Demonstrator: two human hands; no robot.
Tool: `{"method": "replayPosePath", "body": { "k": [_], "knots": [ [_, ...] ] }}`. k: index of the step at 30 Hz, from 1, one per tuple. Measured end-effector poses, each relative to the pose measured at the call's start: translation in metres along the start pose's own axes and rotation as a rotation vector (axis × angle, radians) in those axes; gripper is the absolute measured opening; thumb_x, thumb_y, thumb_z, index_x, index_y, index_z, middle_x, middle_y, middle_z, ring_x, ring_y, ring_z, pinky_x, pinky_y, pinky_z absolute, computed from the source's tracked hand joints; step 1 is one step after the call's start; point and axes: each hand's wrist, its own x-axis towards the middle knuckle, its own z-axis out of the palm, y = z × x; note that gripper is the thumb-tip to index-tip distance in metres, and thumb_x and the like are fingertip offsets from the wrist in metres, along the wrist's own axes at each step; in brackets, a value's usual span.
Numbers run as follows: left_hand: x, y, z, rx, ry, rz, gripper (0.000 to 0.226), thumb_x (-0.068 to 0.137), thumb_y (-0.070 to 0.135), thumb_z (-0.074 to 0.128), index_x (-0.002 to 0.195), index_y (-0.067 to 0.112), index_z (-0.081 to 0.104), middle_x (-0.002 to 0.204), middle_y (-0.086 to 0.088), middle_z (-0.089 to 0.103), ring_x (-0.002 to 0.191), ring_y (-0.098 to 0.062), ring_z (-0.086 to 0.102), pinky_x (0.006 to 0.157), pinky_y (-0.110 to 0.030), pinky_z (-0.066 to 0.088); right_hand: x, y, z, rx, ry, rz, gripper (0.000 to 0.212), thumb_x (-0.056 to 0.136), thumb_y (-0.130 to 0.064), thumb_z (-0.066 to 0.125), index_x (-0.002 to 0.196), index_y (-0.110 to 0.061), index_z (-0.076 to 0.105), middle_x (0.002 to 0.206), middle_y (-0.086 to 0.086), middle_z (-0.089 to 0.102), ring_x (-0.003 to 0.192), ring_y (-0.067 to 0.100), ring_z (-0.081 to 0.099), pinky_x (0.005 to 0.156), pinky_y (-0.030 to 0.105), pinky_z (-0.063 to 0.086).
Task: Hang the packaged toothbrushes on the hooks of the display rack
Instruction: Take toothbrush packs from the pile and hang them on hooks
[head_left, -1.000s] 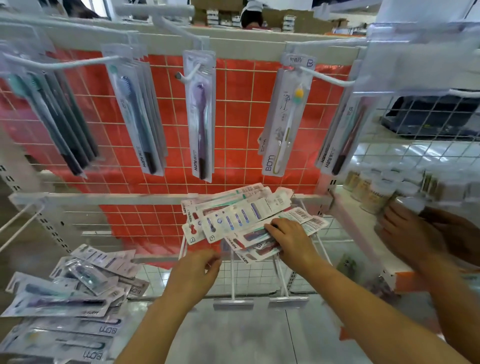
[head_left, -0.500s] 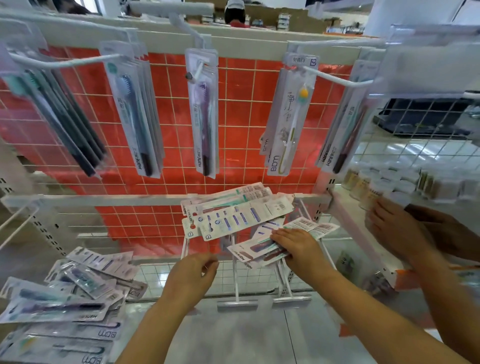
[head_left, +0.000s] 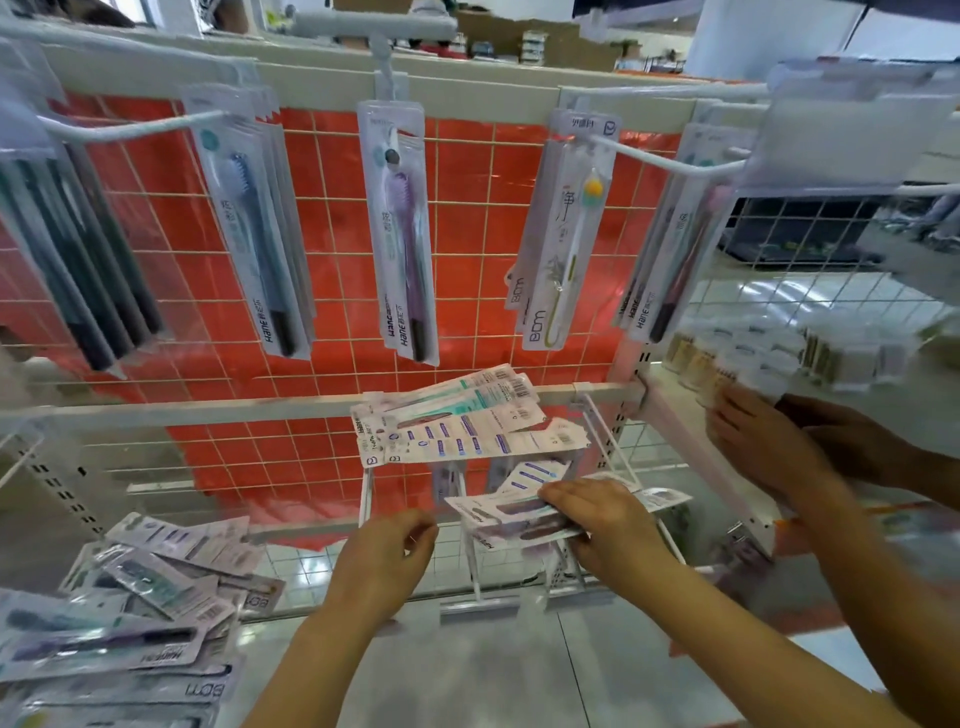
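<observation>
A small stack of packaged toothbrushes (head_left: 540, 514), gripped by the right hand (head_left: 602, 525), lies just right of the loosely curled, empty left hand (head_left: 387, 551), so picking is under way; next, probably lift one pack to a hook (head_left: 660, 156) above.

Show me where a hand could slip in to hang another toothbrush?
Bare stretches: red grid between the blue toothbrush pack and purple pack, and right of purple. Crowded: the heap bottom left, loose packs mid-rail.
</observation>
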Motion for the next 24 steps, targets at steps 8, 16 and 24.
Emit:
{"method": "replayPosePath", "body": {
  "k": [8,16,24],
  "knots": [
    [-0.004,0.006,-0.001,0.056,-0.036,-0.069,0.020,0.091,0.019,0.053,0.104,0.019,0.066,0.100,0.001,0.069,0.087,-0.018,0.060,0.071,-0.025,0.044,0.010,-0.037,-0.001,-0.091,-0.088,0.053,0.055,0.034,-0.002,0.080,0.087,-0.012,0.072,0.079,0.001,0.072,0.068,0.025,0.068,0.052,0.032,0.054],
    [-0.010,0.008,-0.012,-0.026,0.155,-0.140,0.020,0.081,0.001,0.057,0.098,0.010,0.064,0.091,-0.006,0.062,0.081,-0.026,0.057,0.057,-0.023,0.035,0.027,-0.077,0.005,-0.162,-0.189,0.086,0.052,0.019,-0.015,0.084,0.070,-0.019,0.072,0.057,-0.005,0.063,0.049,0.016,0.059,0.043,0.023,0.045],
    [-0.019,-0.008,-0.030,0.052,0.267,-0.131,0.019,0.072,-0.010,0.063,0.084,0.003,0.067,0.088,-0.016,0.062,0.080,-0.033,0.058,0.057,-0.026,0.033,0.035,-0.106,0.008,-0.111,-0.257,0.119,0.056,0.016,-0.022,0.083,0.071,-0.023,0.073,0.057,-0.008,0.064,0.051,0.014,0.060,0.049,0.022,0.047]
  ]
}}
